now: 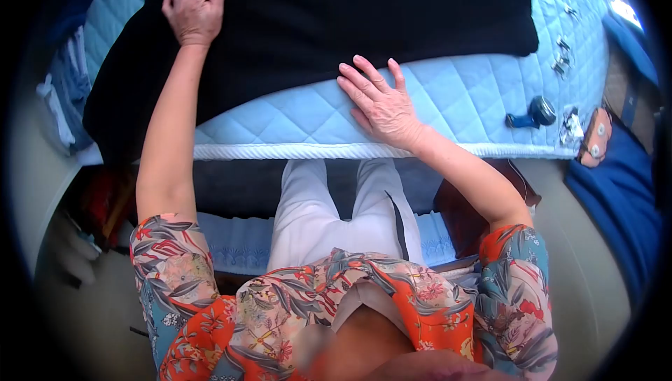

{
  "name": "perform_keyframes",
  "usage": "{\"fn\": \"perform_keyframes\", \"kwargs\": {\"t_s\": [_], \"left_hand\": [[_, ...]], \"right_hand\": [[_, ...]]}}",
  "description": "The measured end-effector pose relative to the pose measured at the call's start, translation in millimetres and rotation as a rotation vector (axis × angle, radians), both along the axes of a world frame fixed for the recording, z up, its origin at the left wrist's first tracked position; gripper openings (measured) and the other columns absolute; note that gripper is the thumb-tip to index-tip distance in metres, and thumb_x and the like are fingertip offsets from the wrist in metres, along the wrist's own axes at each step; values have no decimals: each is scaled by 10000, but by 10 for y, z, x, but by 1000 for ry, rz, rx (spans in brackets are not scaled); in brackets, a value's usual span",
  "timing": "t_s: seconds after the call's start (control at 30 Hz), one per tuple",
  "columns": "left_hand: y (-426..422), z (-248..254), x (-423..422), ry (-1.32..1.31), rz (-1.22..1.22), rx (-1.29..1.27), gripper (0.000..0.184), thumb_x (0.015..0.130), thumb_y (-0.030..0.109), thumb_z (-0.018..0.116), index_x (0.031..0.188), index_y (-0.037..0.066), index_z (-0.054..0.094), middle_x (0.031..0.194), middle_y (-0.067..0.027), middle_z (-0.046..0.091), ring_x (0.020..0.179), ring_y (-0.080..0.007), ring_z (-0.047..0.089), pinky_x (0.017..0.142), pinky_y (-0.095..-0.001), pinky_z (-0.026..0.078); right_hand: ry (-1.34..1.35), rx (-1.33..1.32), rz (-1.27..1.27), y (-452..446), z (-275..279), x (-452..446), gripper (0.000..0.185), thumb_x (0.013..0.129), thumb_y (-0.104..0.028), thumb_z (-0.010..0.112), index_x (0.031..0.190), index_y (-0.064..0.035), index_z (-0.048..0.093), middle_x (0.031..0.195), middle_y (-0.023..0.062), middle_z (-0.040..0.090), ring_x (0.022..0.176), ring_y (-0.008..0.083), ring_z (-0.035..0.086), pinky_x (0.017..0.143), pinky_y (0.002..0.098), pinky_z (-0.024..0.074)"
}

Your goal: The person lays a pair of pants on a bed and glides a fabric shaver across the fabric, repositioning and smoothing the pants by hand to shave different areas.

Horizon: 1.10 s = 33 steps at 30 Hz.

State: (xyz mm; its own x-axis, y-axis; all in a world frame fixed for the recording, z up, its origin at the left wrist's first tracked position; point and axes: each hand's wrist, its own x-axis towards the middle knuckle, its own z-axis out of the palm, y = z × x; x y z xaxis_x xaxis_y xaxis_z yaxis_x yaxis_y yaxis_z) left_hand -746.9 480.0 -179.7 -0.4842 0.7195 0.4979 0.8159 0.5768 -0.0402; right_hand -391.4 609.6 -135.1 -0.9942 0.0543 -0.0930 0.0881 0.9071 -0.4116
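Observation:
A large piece of black fabric (364,10) lies spread over a light blue quilted cover (280,118) with a white corded edge. My left hand (196,6) rests flat on the black fabric near its left side, fingers stretched away from me. Close to the fabric's near edge, my right hand (381,104) lies with spread fingers on the quilted cover, its fingertips at the black edge. Neither hand grips anything. The fabric's far side runs out of view, and its left end hangs toward the cover's near left corner.
On the cover's right side lie a dark blue handled tool (532,114), several small shiny metal pieces (562,55) and a crumpled silvery item (571,126). A brownish-pink object (596,137) sits at the right edge. Blue cloth (619,202) drapes at right; folded denim-like cloth (66,90) is at left.

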Motion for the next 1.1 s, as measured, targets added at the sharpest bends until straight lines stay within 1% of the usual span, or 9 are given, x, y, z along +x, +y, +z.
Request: {"fn": "perform_keyframes", "kwargs": {"t_s": [0.13, 0.2, 0.3, 0.37, 0.43, 0.63, 0.77, 0.93, 1.1], "left_hand": [[-32, -9, -60, -23, -8, -9, 359, 890, 358, 485, 1243, 331, 541, 1306, 18, 501, 1245, -173, 425, 1003, -420, 281], [-40, -7, -53, -24, 3, -24, 364, 899, 362, 473, 1256, 330, 530, 1315, 17, 494, 1250, -172, 419, 1009, -419, 279], [-105, -34, -116, 22, 50, -89, 389, 905, 370, 461, 1293, 348, 485, 1335, 15, 473, 1256, -184, 412, 999, -431, 298], [-44, 10, 46, 43, 116, -117, 419, 898, 330, 479, 1315, 292, 462, 1357, -37, 442, 1270, -234, 392, 973, -467, 327], [77, -3, 368, 66, 213, -105, 435, 890, 305, 493, 1320, 253, 456, 1362, -67, 431, 1275, -265, 382, 958, -486, 340], [799, 272, 1992, -333, -199, -127, 447, 844, 233, 563, 1285, 184, 511, 1419, -105, 360, 1335, -293, 293, 1041, -479, 226], [1707, 342, 2776, -515, -468, -32, 416, 814, 258, 586, 1223, 184, 556, 1362, -97, 425, 1301, -293, 334, 1040, -493, 241], [2020, 322, 3265, -494, -596, -240, 412, 779, 256, 624, 1177, 164, 577, 1393, -70, 406, 1316, -265, 329, 1044, -507, 231], [1811, 448, 3046, -565, -543, -81, 404, 799, 212, 604, 1195, 140, 562, 1365, -96, 425, 1302, -279, 345, 1044, -454, 253]], "right_hand": [[122, -258, -376, 315, 306, 576, 433, 748, -86, 633, 1175, -86, 556, 1308, 90, 485, 1264, 247, 415, 1033, 458, 284], [291, -247, -740, 658, 334, 1129, 257, 789, -19, 605, 1045, -32, 609, 1034, 119, 620, 962, 261, 598, 825, 332, 455], [336, -485, -1409, 1160, 125, 2227, 155, 871, -138, 633, 955, -11, 603, 792, 14, 589, 667, 65, 510, 599, 215, 441], [107, -512, -1790, 1334, 210, 2525, 372, 829, -338, 686, 992, -27, 566, 772, 14, 579, 616, 88, 535, 524, 234, 446], [109, -650, -1933, 1463, 49, 2682, 493, 780, -445, 705, 1014, -39, 551, 773, 19, 580, 605, 119, 552, 491, 268, 448], [153, -837, -1981, 1591, -85, 2168, 471, 745, -422, 730, 996, -62, 559, 780, 31, 584, 573, 147, 547, 459, 310, 451], [138, -1089, -1956, 1735, -125, 2335, 325, 734, -258, 709, 951, -64, 563, 781, 37, 587, 610, 173, 597, 474, 323, 478], [469, -1321, -1790, 1666, 21, 2437, 157, 741, -42, 627, 858, -33, 524, 735, 56, 554, 606, 177, 603, 503, 330, 520], [542, -1319, -1429, 1729, 357, 2297, 206, 828, -181, 652, 888, -32, 522, 714, 42, 515, 547, 129, 511, 496, 261, 438]]}}
